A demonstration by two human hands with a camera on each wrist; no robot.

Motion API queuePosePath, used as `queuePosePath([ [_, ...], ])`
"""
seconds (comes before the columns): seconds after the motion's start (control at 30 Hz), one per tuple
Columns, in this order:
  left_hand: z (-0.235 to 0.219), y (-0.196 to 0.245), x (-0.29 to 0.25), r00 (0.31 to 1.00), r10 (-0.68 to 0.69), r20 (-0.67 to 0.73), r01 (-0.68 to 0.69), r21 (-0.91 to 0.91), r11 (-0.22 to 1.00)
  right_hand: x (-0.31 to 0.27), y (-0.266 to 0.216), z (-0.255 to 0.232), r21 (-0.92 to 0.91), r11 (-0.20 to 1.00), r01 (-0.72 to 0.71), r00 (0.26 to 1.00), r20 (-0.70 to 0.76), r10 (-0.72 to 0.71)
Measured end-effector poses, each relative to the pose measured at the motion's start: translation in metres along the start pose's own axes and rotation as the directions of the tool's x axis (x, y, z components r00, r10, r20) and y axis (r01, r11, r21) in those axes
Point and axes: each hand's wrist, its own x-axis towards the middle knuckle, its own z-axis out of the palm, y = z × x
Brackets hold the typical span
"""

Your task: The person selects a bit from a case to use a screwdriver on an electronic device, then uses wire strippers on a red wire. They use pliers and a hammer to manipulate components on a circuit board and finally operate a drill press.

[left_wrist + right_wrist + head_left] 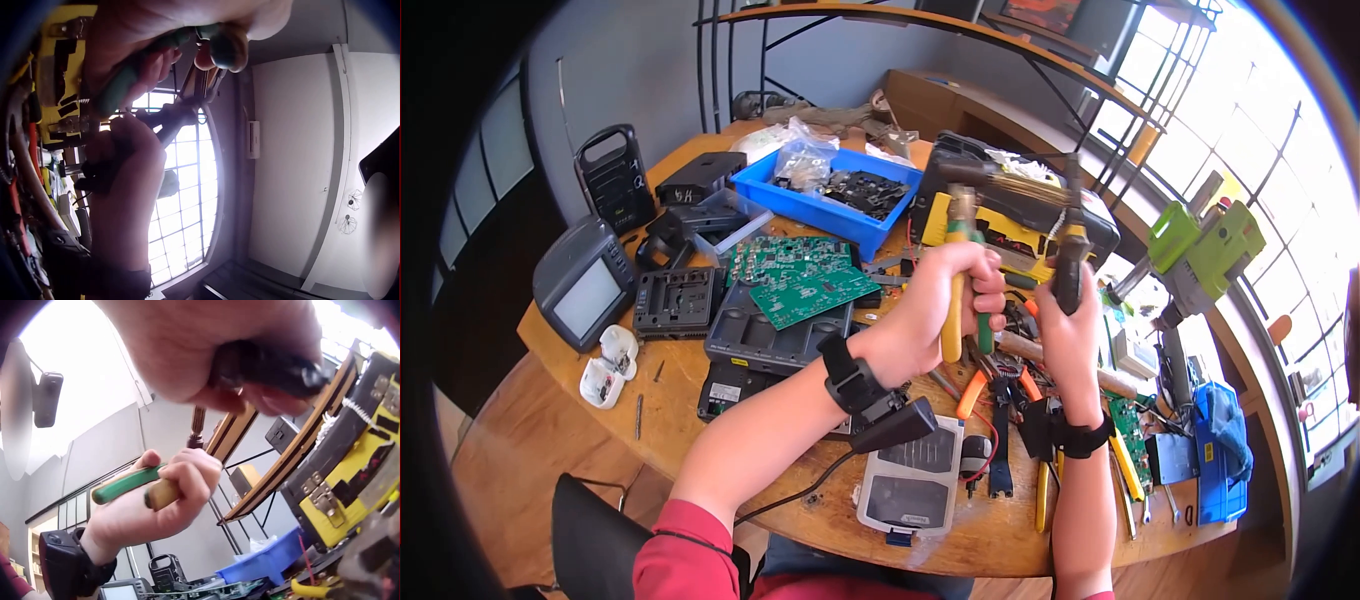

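In the head view, my left hand (920, 315) grips pliers with green and yellow handles (952, 335), their jaws pointing up. My right hand (1072, 325) is wrapped round the black handle (1067, 285) of a tool whose dark metal upper part stands upright. Between the two tool ends runs a brown, ribbed rod-like piece (1030, 188), raised above the table; I cannot tell which tool it belongs to. The right wrist view shows the green handle (128, 484) poking out of the left fist. Palm and fingers hide much of the black handle (269, 365) there.
Behind the hands stand a blue tray (830, 218) of dark parts and a yellow-black toolbox (1020, 262). Green circuit boards (810, 285) lie left, on dark devices. A clear-lidded case (912, 480) is at the near edge. Orange-handled pliers (972, 395) lie under the arms; a green drill stand (1200, 250) is right.
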Motion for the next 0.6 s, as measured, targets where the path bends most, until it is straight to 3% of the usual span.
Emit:
queuePosePath([
  [0.03,0.001,0.002,-0.002,1.0,0.013,-0.022,-0.014,-0.017,1.0,0.0,0.003,-0.002,0.126,0.983,-0.137,0.99,0.06,0.131],
  [0.1,-0.012,0.009,0.002,0.999,-0.002,0.042,0.004,-0.043,0.999,0.001,-0.009,-0.01,0.486,0.833,-0.265,0.963,0.094,0.252],
  [0.13,-0.015,0.01,0.005,0.998,0.029,0.047,-0.028,-0.025,0.999,0.001,-0.015,-0.011,0.652,0.722,-0.231,0.968,0.08,0.237],
  [0.17,-0.017,0.011,0.006,0.997,0.059,0.052,-0.059,-0.01,0.998,0.002,-0.019,-0.01,0.706,0.672,-0.223,0.962,0.047,0.27],
  [0.27,-0.01,0.007,0.003,0.999,0.037,0.039,-0.037,0.008,0.999,-0.004,-0.006,0.009,0.578,0.811,-0.086,0.969,-0.141,0.203],
  [0.3,-0.009,0.005,0.004,0.999,0.025,0.039,-0.027,0.029,0.999,0.0,-0.002,0.02,0.074,0.996,0.04,0.973,-0.228,-0.022],
  [0.37,-0.011,0.006,0.005,0.999,-0.012,0.048,0.012,-0.01,1.0,-0.004,-0.004,0.004,0.158,0.98,-0.117,0.991,0.081,0.105],
  [0.4,-0.014,0.007,0.004,0.998,-0.033,0.047,0.036,-0.057,0.998,-0.002,-0.011,-0.002,0.184,0.964,-0.19,0.98,0.087,0.176],
  [0.43,-0.015,0.007,0.002,0.999,-0.03,0.038,0.032,-0.064,0.997,0.002,-0.007,-0.004,0.248,0.959,-0.139,0.99,0.035,0.135],
  [0.53,-0.012,0.012,0.002,0.999,0.0,0.033,0.001,-0.03,1.0,0.005,-0.016,-0.012,0.672,0.736,-0.079,0.983,-0.07,0.169],
  [0.57,-0.011,0.012,0.002,0.999,0.003,0.034,-0.002,-0.031,1.0,0.005,-0.008,-0.013,0.709,0.703,-0.056,0.981,-0.092,0.171],
  [0.6,-0.01,0.01,0.002,0.999,0.005,0.032,-0.006,0.01,1.0,0.001,-0.008,-0.005,0.591,0.804,-0.06,0.972,-0.148,0.182],
])
